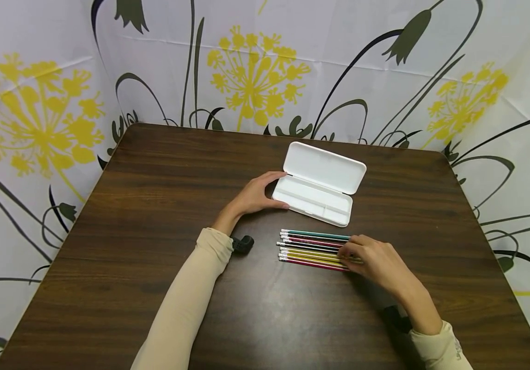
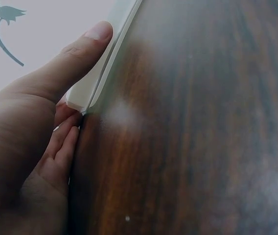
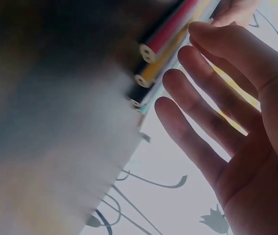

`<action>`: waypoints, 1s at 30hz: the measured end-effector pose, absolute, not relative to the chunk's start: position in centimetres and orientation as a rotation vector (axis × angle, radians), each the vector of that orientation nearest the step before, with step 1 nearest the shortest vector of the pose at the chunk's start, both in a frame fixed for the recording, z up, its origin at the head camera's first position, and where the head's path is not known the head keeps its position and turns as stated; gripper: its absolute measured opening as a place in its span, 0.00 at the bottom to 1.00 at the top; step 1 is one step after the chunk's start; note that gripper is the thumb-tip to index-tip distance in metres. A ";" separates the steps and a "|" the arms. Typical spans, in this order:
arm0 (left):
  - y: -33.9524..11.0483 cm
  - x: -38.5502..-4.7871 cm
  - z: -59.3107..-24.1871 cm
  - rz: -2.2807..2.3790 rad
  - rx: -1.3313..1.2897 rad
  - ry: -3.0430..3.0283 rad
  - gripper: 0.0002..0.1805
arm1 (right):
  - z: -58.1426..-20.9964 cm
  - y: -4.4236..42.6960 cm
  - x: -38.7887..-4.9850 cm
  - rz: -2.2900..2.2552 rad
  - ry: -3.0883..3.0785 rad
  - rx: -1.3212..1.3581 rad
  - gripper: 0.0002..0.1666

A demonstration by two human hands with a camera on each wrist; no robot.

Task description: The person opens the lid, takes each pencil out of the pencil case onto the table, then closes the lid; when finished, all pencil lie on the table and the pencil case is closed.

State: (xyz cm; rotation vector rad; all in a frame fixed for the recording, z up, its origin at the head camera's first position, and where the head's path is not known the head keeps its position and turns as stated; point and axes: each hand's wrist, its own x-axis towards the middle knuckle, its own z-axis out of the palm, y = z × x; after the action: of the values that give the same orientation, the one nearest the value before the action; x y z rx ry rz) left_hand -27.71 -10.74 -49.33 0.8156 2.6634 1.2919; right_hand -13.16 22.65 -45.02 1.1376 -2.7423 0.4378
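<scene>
A white plastic pencil case [image 1: 302,192] lies on the table with its lid [image 1: 325,165] folded back, its tray showing a long divider and a small cross-wall. My left hand [image 1: 254,194] holds its left end, thumb along the near edge and fingers toward the back; the left wrist view shows the thumb [image 2: 87,49] against the case's side. In front of the case lies a row of several pencils, teal, red, black and yellow, eraser ends to the left. At their right end my right hand [image 1: 380,259] pinches a yellow pencil [image 3: 151,71] between thumb and index finger, other fingers extended.
The brown wood-grain table [image 1: 154,205] has a far edge against a white cloth [image 1: 163,56] printed with yellow and dark flowers. A black wrist device [image 1: 243,245] sits by the left wrist, and another [image 1: 397,319] by the right.
</scene>
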 end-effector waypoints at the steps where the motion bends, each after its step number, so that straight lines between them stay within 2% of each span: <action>1: -10.8 -27.8 -49.2 1.289 0.817 2.665 0.49 | -44.9 22.6 -13.4 0.433 -2.733 1.135 0.10; 9: -11.1 -28.0 -49.2 1.255 0.806 2.694 0.50 | -43.7 21.8 -19.0 0.410 -2.638 0.993 0.10; 15: -10.7 -27.8 -49.4 1.277 0.814 2.673 0.49 | -43.7 21.7 -23.2 0.427 -2.810 0.899 0.08; 30: -10.7 -27.8 -49.5 1.292 0.810 2.679 0.49 | -44.0 21.2 -26.1 0.493 -3.051 0.897 0.04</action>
State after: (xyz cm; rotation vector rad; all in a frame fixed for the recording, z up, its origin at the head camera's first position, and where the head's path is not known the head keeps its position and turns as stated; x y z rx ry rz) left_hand -27.77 -10.74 -49.55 0.8104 2.6792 1.2920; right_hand -26.05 21.15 -43.97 0.8972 -3.0509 0.4930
